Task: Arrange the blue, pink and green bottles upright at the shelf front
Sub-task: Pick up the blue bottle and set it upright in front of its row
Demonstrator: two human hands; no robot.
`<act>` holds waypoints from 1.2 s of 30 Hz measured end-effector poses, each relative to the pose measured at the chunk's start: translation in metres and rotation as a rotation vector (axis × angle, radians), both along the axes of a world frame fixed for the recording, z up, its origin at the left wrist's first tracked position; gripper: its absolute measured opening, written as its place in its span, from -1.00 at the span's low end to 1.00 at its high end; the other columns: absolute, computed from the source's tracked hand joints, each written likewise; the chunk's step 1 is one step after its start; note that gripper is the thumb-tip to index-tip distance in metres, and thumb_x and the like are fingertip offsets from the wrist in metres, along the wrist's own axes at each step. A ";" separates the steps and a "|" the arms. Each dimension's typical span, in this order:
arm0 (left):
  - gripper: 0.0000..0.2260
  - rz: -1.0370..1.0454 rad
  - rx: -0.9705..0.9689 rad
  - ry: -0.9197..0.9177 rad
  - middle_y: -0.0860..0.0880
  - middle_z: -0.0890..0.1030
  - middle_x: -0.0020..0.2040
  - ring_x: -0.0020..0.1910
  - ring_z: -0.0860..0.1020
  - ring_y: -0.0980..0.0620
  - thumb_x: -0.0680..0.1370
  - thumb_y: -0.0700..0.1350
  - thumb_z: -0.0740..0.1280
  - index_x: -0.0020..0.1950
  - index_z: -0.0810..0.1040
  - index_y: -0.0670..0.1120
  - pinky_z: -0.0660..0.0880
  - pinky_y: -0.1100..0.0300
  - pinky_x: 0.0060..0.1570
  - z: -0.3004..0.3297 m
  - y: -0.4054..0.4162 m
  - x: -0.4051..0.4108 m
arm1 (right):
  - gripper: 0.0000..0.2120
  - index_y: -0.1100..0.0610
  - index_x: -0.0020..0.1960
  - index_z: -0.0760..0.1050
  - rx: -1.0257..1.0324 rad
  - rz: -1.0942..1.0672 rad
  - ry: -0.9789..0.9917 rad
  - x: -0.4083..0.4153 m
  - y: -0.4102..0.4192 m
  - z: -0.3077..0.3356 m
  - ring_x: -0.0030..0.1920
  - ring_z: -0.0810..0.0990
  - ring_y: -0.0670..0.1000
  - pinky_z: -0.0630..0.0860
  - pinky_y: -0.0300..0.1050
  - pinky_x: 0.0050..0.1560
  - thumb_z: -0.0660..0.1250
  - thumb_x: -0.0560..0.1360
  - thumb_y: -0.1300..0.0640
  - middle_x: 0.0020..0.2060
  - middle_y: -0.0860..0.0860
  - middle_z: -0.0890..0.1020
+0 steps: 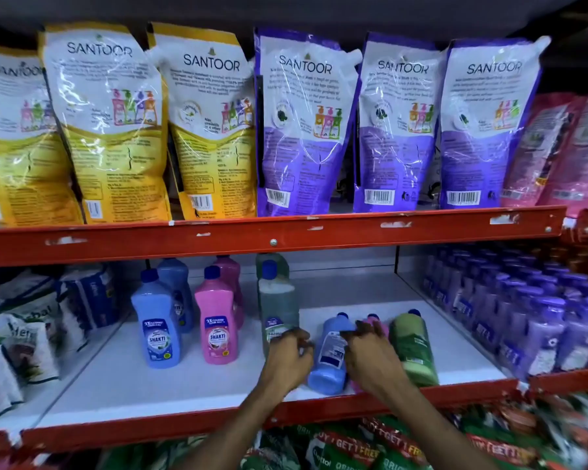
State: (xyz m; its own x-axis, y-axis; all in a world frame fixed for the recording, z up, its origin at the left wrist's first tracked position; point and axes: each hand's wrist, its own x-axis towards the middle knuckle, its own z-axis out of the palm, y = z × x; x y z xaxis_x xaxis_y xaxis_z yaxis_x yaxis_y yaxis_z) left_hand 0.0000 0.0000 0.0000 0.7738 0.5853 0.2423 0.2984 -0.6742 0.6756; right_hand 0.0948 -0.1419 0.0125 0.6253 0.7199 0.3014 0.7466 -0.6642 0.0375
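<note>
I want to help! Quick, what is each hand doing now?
Left hand: closed around the upright green bottle.
Right hand: fingers curled over the lying pink bottle; grip cannot be told.

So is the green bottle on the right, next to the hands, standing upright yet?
No, that green bottle lies on its side on the white shelf, cap pointing toward the back, beside the right hand.
</note>
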 end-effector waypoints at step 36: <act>-0.67 -0.004 -0.413 -0.510 -0.11 0.69 0.18 0.15 0.69 0.00 0.55 -0.42 0.31 0.28 0.54 -0.19 0.63 0.02 0.20 -0.005 0.147 -0.211 | -0.58 -0.06 0.06 0.65 1.054 0.342 0.813 -0.194 0.177 -0.011 -0.17 0.68 -0.31 0.58 -0.46 -0.18 0.60 0.27 0.24 -0.22 -0.33 0.69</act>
State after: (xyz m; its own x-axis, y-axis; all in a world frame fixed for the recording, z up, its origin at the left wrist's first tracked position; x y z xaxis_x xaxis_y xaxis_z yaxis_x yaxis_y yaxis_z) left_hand -0.2112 0.1466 -0.0052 0.6235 0.7062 0.3355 -0.1301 -0.3294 0.9352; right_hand -0.0989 0.0351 0.0017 0.7261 0.5331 0.4343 0.4465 0.1148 -0.8874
